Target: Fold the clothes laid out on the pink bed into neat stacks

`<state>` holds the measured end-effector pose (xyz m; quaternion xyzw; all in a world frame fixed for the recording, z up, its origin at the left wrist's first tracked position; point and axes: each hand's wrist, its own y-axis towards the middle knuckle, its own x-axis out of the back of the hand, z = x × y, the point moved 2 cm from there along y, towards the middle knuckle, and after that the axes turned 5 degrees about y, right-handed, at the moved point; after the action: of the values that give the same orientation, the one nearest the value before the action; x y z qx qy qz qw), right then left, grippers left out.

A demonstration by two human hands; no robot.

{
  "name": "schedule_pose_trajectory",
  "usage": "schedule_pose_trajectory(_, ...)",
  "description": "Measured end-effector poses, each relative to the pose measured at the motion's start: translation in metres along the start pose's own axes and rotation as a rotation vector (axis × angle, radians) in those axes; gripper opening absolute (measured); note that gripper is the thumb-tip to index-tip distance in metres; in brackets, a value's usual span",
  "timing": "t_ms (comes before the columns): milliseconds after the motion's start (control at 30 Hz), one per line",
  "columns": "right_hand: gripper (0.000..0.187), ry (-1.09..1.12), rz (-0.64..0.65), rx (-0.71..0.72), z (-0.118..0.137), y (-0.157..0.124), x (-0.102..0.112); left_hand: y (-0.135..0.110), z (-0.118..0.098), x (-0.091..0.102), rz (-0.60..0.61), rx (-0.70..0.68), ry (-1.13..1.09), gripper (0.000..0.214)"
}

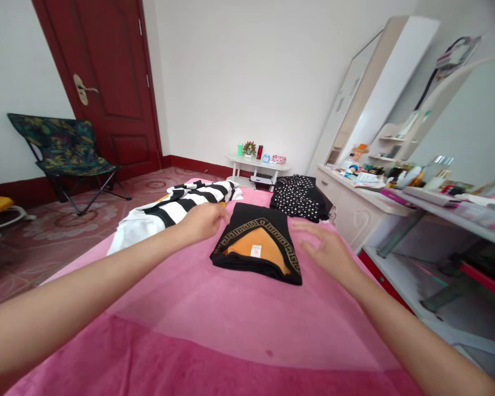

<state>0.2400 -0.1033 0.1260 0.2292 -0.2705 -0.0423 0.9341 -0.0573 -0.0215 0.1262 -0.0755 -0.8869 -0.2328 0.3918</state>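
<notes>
A black garment (251,214) lies folded on the pink bedspread (214,319), its V neckline trimmed with a gold key pattern. Inside the neckline show an orange lining and a white label (256,251). Just off the garment's left edge is my left hand (206,221), fingers loosely bent and apart, with nothing seen in them. On the other side my right hand (328,247) hovers over the bedspread, thumb and fingers spread and bare. Whether my left fingertips touch the cloth I cannot tell.
Black-and-white striped clothes (185,206) lie loosely at the bed's left. A folded black garment with white dots (299,197) is at the far right corner. A cluttered dresser (355,192) stands right, a small white table (258,164) beyond, a folding chair (66,146) left.
</notes>
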Motion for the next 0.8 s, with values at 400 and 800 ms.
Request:
schedule_pose_trajectory(400,0.059,-0.472,0.228,-0.235,-0.107,0.033,-0.103,0.027,0.024,-0.135,0.389,-0.14,0.27,0.06)
schedule_pose_trajectory(800,0.06,-0.472,0.192,-0.183,-0.118,0.035,-0.1,-0.015,0.036,-0.076,0.456,-0.039,-0.277,0.056)
